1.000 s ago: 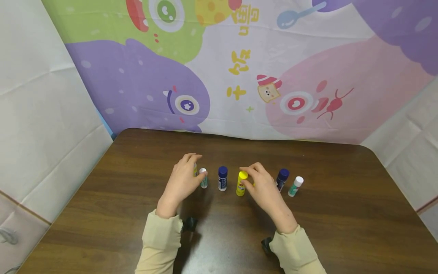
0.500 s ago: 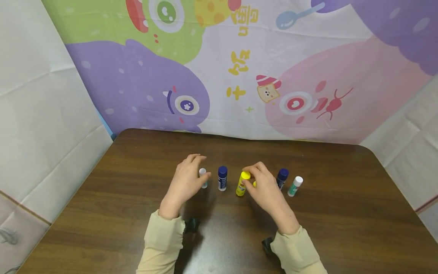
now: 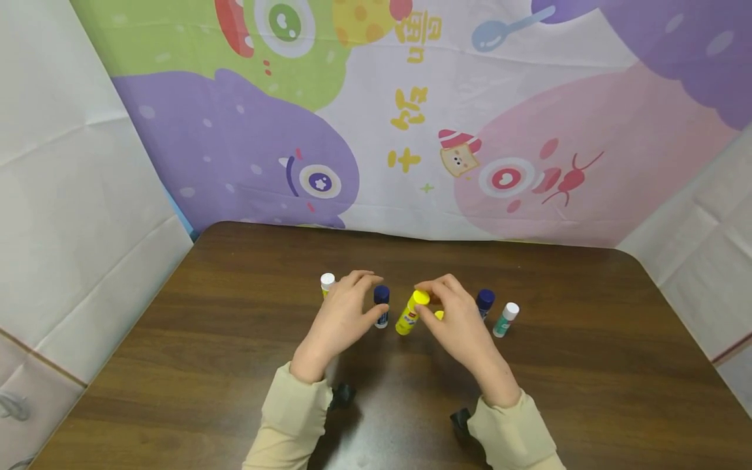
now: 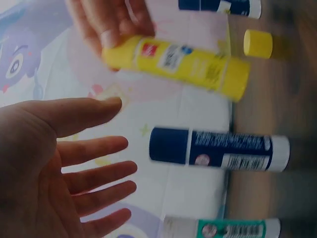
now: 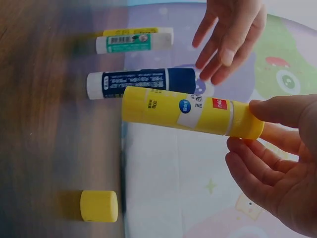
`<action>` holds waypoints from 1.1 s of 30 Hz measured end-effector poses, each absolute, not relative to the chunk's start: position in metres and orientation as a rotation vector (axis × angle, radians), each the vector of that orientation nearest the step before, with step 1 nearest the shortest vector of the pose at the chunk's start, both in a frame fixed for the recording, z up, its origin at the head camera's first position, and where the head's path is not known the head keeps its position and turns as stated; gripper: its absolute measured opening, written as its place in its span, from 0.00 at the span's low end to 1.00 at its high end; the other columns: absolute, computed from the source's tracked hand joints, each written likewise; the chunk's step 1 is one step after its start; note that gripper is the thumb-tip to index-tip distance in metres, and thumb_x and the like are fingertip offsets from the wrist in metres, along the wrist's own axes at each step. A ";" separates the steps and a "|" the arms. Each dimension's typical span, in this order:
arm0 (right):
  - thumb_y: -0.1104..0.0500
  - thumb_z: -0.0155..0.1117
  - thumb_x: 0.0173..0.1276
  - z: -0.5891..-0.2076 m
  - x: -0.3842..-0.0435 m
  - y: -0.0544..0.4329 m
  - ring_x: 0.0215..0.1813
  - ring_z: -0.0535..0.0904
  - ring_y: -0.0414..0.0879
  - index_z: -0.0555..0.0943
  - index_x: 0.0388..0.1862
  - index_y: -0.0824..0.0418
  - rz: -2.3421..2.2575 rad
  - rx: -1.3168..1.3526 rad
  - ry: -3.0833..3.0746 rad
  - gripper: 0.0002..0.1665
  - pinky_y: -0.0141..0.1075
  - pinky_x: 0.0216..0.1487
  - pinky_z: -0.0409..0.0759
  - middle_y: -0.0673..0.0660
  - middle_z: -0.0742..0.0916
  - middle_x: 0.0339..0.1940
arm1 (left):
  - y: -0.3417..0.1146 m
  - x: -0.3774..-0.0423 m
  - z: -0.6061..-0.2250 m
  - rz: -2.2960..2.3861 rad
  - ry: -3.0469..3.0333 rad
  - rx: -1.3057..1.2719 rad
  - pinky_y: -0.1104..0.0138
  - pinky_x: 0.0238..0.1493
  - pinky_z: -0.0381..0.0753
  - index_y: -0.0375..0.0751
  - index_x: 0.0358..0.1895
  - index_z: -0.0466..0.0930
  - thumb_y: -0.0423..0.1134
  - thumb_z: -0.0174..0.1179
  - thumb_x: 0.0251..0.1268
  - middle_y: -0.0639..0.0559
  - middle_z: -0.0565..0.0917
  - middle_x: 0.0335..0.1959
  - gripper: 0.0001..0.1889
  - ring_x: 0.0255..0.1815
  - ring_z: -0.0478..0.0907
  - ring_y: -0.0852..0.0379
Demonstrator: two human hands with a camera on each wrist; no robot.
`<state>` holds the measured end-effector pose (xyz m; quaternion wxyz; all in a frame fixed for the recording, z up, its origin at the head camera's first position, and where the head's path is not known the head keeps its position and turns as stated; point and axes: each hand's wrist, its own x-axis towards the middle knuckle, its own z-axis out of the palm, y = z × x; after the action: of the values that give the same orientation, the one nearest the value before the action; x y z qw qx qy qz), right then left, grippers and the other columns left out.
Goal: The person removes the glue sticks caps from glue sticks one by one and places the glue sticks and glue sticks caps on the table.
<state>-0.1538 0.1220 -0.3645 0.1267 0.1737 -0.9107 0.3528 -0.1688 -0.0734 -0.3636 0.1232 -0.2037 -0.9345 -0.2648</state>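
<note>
My right hand [image 3: 462, 324] pinches a yellow glue stick [image 3: 408, 317] by its top end, thumb on one side and fingers on the other. The stick tilts, its lower end toward the left. My left hand [image 3: 342, 316] holds nothing; in the left wrist view its fingers are spread and nearly straight. It is nearest to a navy glue stick [image 4: 218, 149] standing upright between the hands. A small yellow cap [image 5: 99, 206] sits on the table by the right hand. A green-and-white glue stick [image 5: 131, 43] stands behind my left hand, hidden in the head view.
A white-capped yellow glue stick [image 3: 327, 284] stands left of the left hand. Right of the right hand stand another navy glue stick [image 3: 485, 301] and a green one with a white cap [image 3: 506, 319]. The brown table [image 3: 587, 365] meets a printed cloth [image 3: 411, 209] at the back.
My left hand has moved right, from beside the green-and-white glue stick toward the navy one, uncovering the white-capped yellow stick. The yellow glue stick in my right hand has gone from nearly upright to tilted.
</note>
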 end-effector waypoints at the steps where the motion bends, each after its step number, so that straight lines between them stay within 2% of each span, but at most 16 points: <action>1: 0.60 0.65 0.58 -0.364 -0.154 0.122 0.41 0.78 0.45 0.78 0.47 0.61 1.041 0.518 -2.634 0.16 0.36 0.43 0.79 0.52 0.76 0.40 | -0.071 -0.168 -0.364 -0.771 -2.720 -0.625 0.54 0.54 0.68 0.39 0.51 0.76 0.44 0.64 0.53 0.45 0.76 0.53 0.22 0.53 0.73 0.47; 10: 0.60 0.66 0.58 -0.360 -0.151 0.123 0.41 0.78 0.45 0.78 0.47 0.61 1.100 0.557 -2.518 0.17 0.36 0.42 0.79 0.52 0.77 0.41 | -0.057 -0.166 -0.368 -0.740 -2.697 -0.747 0.58 0.46 0.72 0.42 0.49 0.77 0.50 0.64 0.53 0.51 0.80 0.45 0.22 0.45 0.77 0.52; 19: 0.60 0.66 0.57 -0.358 -0.150 0.122 0.42 0.77 0.43 0.78 0.47 0.62 1.161 0.570 -2.460 0.18 0.38 0.43 0.80 0.52 0.78 0.42 | -0.054 -0.167 -0.369 -0.750 -2.633 -0.750 0.60 0.41 0.71 0.43 0.44 0.80 0.47 0.65 0.52 0.52 0.82 0.38 0.18 0.35 0.76 0.56; 23: 0.59 0.66 0.57 -0.357 -0.149 0.121 0.42 0.78 0.42 0.78 0.47 0.61 1.181 0.568 -2.433 0.18 0.36 0.42 0.80 0.52 0.77 0.42 | -0.053 -0.166 -0.368 -0.746 -2.627 -0.748 0.60 0.43 0.70 0.44 0.42 0.80 0.46 0.65 0.52 0.54 0.82 0.36 0.16 0.34 0.74 0.58; 30: 0.61 0.66 0.57 -0.356 -0.148 0.120 0.43 0.78 0.42 0.77 0.47 0.62 1.233 0.560 -2.409 0.18 0.36 0.43 0.79 0.52 0.78 0.42 | -0.053 -0.165 -0.366 -0.737 -2.611 -0.725 0.59 0.53 0.67 0.43 0.40 0.80 0.44 0.66 0.51 0.55 0.82 0.34 0.14 0.37 0.76 0.57; 33: 0.61 0.66 0.57 -0.356 -0.148 0.120 0.43 0.78 0.42 0.77 0.47 0.61 1.243 0.553 -2.420 0.18 0.35 0.43 0.79 0.52 0.78 0.42 | -0.053 -0.164 -0.365 -0.718 -2.590 -0.704 0.59 0.53 0.67 0.43 0.39 0.80 0.43 0.67 0.50 0.55 0.82 0.34 0.14 0.37 0.77 0.57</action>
<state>-0.1485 0.1204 -0.3564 0.1817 0.1958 -0.8571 0.4404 -0.1637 -0.0533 -0.3648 0.1809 -0.2493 -0.9168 -0.2541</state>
